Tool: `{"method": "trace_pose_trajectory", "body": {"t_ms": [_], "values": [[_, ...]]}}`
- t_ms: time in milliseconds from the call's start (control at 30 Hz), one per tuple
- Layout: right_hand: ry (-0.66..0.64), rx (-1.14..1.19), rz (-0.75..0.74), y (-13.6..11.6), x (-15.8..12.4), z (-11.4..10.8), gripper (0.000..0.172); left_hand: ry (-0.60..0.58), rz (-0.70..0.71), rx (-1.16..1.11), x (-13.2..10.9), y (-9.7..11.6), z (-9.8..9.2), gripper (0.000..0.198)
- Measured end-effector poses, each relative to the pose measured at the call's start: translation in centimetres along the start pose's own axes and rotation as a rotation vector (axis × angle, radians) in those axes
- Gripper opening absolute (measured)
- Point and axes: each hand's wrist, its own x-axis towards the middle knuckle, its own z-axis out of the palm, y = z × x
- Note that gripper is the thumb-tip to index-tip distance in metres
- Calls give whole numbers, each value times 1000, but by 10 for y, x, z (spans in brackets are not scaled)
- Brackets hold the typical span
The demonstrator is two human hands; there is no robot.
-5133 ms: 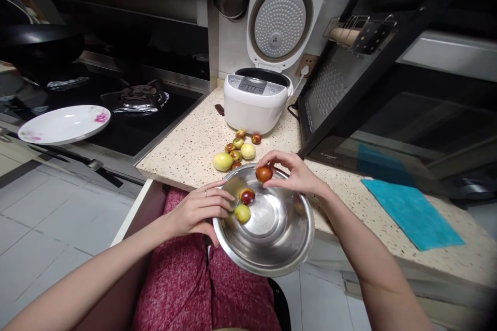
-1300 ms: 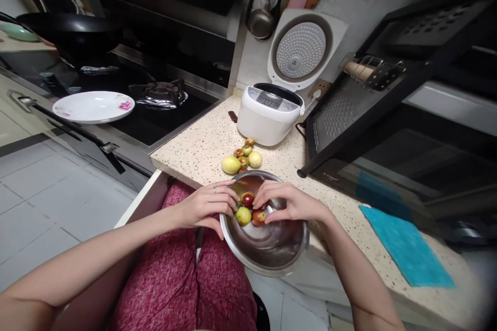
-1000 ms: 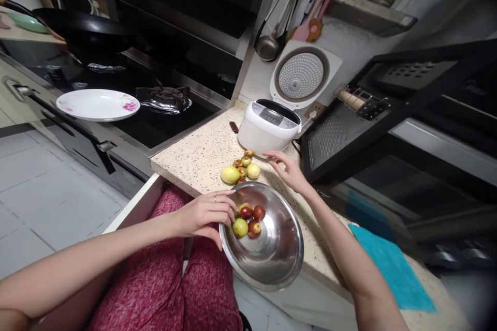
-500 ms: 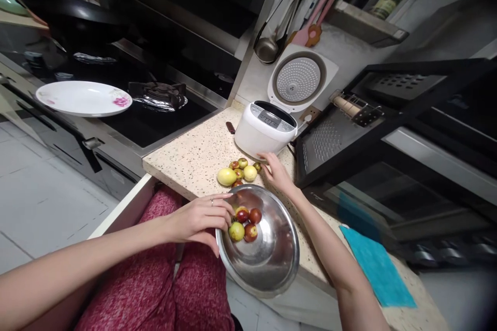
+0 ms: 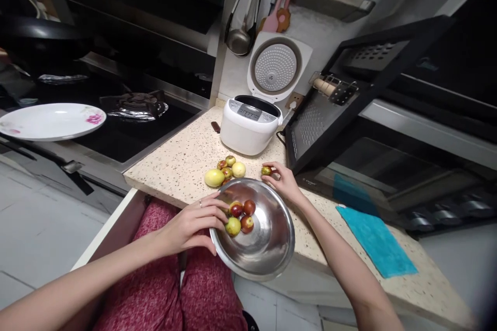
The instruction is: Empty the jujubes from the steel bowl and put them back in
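My left hand (image 5: 200, 222) grips the left rim of a steel bowl (image 5: 272, 248), fingers inside and thumb outside. The bowl tilts over the counter's front edge. Several red and green jujubes (image 5: 247, 224) lie in it, close to my left fingertips. Beyond the far rim, my right hand (image 5: 282, 180) pinches a small green-brown jujube (image 5: 266, 170) between thumb and fingers. To its left sits a group of fruit on the counter: a larger yellow-green fruit (image 5: 214, 178), a round pale yellow one (image 5: 238, 169) and several mottled jujubes (image 5: 226, 172), partly hidden by the bowl.
A white rice cooker (image 5: 248, 132) with its lid up stands behind the fruit. At the right are a black oven (image 5: 365, 165) and a blue cloth (image 5: 376, 240). On the left, an oval plate (image 5: 54, 121) rests by the stove burner (image 5: 137, 106). Below is a pulled-out drawer (image 5: 108, 225).
My right hand has drawn a jujube away from the group, to the right. The left hand stays on the bowl. The whole view has shifted, moving the scene leftward.
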Motion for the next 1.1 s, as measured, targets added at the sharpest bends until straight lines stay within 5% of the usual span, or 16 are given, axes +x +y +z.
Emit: {"method": "trace_pose_trajectory", "body": {"t_ms": [167, 333, 533, 800, 1100], "values": [[48, 150, -19, -41, -2, -18, 33, -2, -90, -30, 15, -1, 10, 34], [-178, 130, -117, -69, -12, -27, 34, 35, -189, -37, 25, 0, 4, 39], [-428, 101, -133, -60, -14, -47, 33, 212, -395, 80, 43, -24, -12, 38], [-683, 29, -58, -63, -20, -55, 25, 55, -325, 205, 59, -68, -8, 37], [-696, 29, -33, -64, -22, -46, 18, -94, -237, 391, 49, -70, -10, 34]]}}
